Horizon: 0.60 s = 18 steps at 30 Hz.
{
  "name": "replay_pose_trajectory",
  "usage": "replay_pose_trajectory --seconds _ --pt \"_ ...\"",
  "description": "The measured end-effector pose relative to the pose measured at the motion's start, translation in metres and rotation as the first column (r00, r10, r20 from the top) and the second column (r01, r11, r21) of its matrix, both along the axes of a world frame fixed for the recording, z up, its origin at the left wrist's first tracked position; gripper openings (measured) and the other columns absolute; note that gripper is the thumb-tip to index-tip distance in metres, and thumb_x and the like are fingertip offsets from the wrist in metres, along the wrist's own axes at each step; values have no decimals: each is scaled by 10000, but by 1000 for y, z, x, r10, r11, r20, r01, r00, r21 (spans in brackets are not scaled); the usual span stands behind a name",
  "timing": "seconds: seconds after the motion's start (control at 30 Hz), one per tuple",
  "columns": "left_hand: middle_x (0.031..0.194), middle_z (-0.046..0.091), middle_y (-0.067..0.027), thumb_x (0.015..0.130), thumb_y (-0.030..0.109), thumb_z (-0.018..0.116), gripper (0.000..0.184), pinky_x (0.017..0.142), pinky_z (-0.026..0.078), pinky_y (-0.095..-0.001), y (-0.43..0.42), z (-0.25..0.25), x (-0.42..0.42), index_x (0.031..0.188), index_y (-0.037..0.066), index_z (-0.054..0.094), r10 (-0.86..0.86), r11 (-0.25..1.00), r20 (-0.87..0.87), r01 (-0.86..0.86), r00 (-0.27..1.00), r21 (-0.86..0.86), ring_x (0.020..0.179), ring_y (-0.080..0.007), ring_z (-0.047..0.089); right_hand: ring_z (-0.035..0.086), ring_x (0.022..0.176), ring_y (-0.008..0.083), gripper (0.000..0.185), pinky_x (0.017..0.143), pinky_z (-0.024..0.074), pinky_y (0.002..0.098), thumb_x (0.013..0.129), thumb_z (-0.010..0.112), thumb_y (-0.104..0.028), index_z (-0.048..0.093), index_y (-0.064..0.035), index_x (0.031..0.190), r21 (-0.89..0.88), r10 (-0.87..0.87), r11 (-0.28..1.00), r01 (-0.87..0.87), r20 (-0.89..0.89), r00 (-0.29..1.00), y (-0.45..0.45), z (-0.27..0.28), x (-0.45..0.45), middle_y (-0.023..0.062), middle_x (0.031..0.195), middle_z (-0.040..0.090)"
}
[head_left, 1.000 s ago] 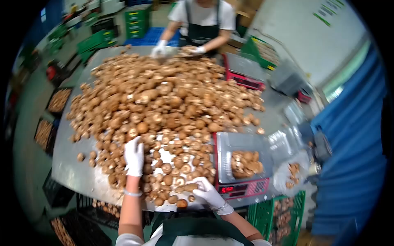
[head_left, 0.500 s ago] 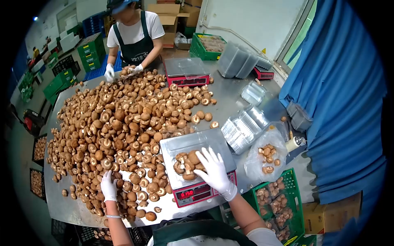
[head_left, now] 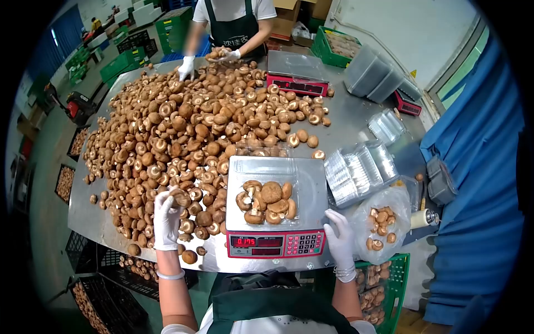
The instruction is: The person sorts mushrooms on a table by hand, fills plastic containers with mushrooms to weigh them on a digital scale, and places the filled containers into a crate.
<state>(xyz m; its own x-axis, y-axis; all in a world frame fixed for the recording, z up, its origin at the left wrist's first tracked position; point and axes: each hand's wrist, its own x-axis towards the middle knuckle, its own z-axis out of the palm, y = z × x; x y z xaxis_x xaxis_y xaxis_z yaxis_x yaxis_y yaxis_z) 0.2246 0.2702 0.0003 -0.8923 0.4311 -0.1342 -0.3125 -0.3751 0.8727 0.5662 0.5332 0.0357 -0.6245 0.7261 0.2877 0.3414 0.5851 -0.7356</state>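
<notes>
A brown-capped mushroom (head_left: pixel 181 198) sits in the fingers of my left hand (head_left: pixel 166 225), which is gloved in white and closed on it at the near edge of the mushroom pile (head_left: pixel 167 133). My right hand (head_left: pixel 340 240), also gloved, is open beside the right edge of the red digital scale (head_left: pixel 276 245). It holds nothing. On the scale's steel plate lies a clear plastic tray (head_left: pixel 292 195) with several mushrooms (head_left: pixel 271 192) in it, some caps up and some stems showing. The red display reads 0.175.
Stacked clear trays (head_left: pixel 361 170) and a plastic bag (head_left: pixel 384 222) with mushrooms lie right of the scale. A green crate (head_left: pixel 397 278) holds packed mushrooms. Across the table, a co-worker (head_left: pixel 236 28) in a dark apron handles mushrooms near a second scale (head_left: pixel 297 83).
My right hand has left the tray and moved to the scale's right side. My left hand has lifted a mushroom from the pile. The reading rose from 0.150 to 0.175. The view shifted.
</notes>
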Motion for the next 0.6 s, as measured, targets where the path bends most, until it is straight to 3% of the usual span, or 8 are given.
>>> replay_pose_trajectory --seconds 0.07,0.17,0.3,0.33,0.37,0.43,0.47,0.6 --pt "1107 618 -70 878 178 631 239 858 493 -324 14 -1 14 1101 123 565 -55 997 107 49 993 67 1035 -182 578 583 1060 297 326 923 455 367 817 649 -77 599 -27 1136 38 26 999 -26 5 1000 -2 1 -4 151 1155 606" --pt "1152 585 -47 881 254 615 352 833 497 -310 50 30 47 1203 133 545 -103 994 20 104 994 -32 1060 -169 563 599 1023 304 333 886 475 371 805 668 -94 611 -40 1129 88 55 994 -57 24 998 -4 -2 -7 146 1132 621" --pt "1123 588 -85 943 292 524 330 825 541 -345 60 45 58 1164 50 558 -268 939 110 234 957 253 1020 -172 591 614 1022 268 312 882 477 351 817 662 -96 631 -30 1120 -16 121 993 -121 -5 993 3 -4 -6 139 1110 634" --pt "1035 622 -123 971 298 477 304 863 549 -374 58 44 54 1075 40 600 -359 881 114 295 926 370 1020 -221 610 598 1057 257 326 902 468 347 863 616 -113 595 -18 1173 -199 119 972 -125 -41 992 9 1 -10 141 1164 607" --pt "944 639 -135 993 311 434 336 775 557 -353 54 44 59 957 34 620 -266 940 259 190 928 285 884 -214 634 583 1092 247 342 921 459 343 909 569 -130 558 -6 1227 -385 113 913 -133 -73 991 11 6 -13 142 1219 580" --pt "862 636 -129 990 332 443 384 644 525 -312 43 31 70 839 24 615 -248 940 257 168 934 297 730 -178 606 539 1152 239 421 953 432 333 982 474 -226 448 -9 1341 -634 18 730 -255 -354 935 19 10 -35 162 1301 511" --pt "805 622 -113 983 348 455 402 598 487 -293 35 18 74 789 30 607 -230 962 211 189 950 197 667 -155 573 482 1219 259 493 989 401 343 1007 409 -292 328 -32 1418 -690 -9 659 -299 -404 915 24 16 -45 186 1357 455" --pt "643 567 -46 960 392 491 425 507 409 -257 17 -18 90 763 40 624 -164 967 233 203 958 -154 515 -114 491 420 1275 277 545 1010 378 374 999 416 -329 279 -40 1440 -831 -128 437 -344 -436 891 56 -12 -103 190 1398 410"
